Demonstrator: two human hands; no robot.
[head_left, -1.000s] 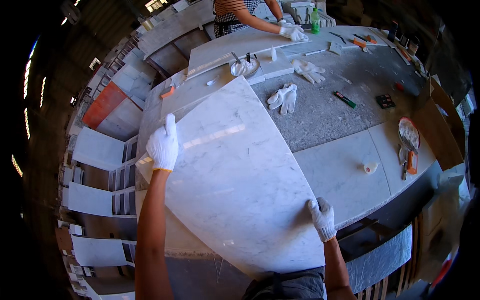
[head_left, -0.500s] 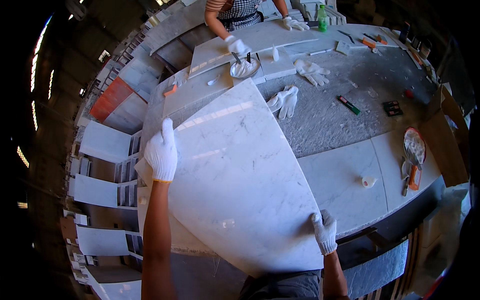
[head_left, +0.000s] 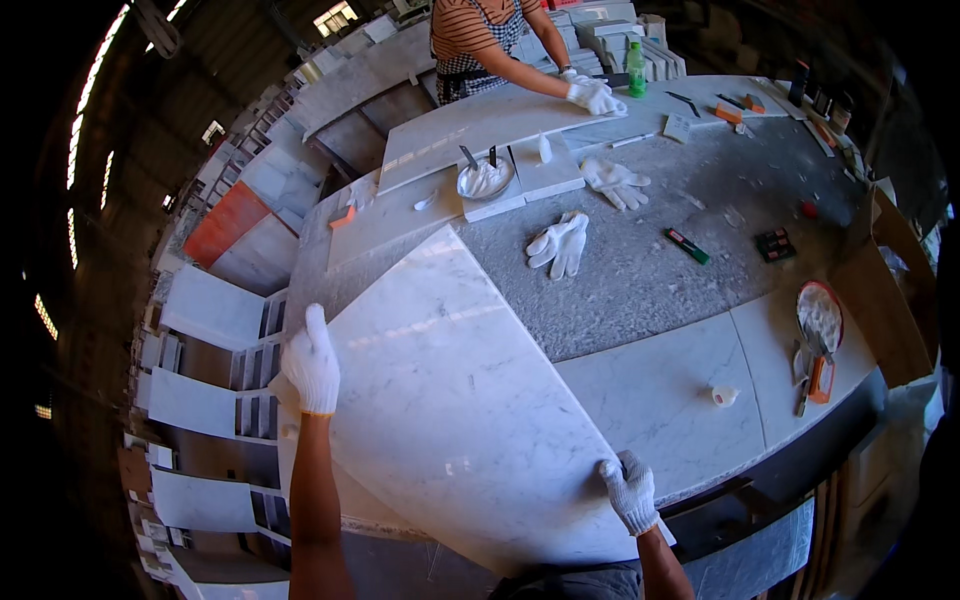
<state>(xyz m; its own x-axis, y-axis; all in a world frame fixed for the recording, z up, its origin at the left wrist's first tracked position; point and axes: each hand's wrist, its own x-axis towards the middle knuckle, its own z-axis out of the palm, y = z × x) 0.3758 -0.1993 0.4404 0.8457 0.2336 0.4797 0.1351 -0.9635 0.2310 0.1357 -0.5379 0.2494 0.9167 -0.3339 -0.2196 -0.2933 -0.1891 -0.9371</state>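
A large polished white marble slab [head_left: 450, 380] with grey veins lies askew over the work table, its near end close to my body. My left hand [head_left: 312, 365], in a white knitted glove, grips the slab's left edge with the thumb stretched along the top. Near the close right corner, my right hand [head_left: 630, 492], gloved alike, is closed around the other edge; its fingertips under the stone are hidden. Right of the slab, a pale stone panel [head_left: 660, 385] carries a small white cup-like piece [head_left: 724, 396].
Beyond lie loose white gloves [head_left: 560, 245], a bowl of white paste [head_left: 485, 178] and a green bottle [head_left: 636, 70]. A second paste bowl [head_left: 820, 316] and a cardboard box [head_left: 885, 300] stand right. Across the table, a co-worker's gloved hands [head_left: 596, 96] rest on another slab [head_left: 470, 130].
The slab and my hands sit lower in the picture and slightly left, as the view has shifted. The co-worker's hand has left the paste bowl and joined the other near the bottle.
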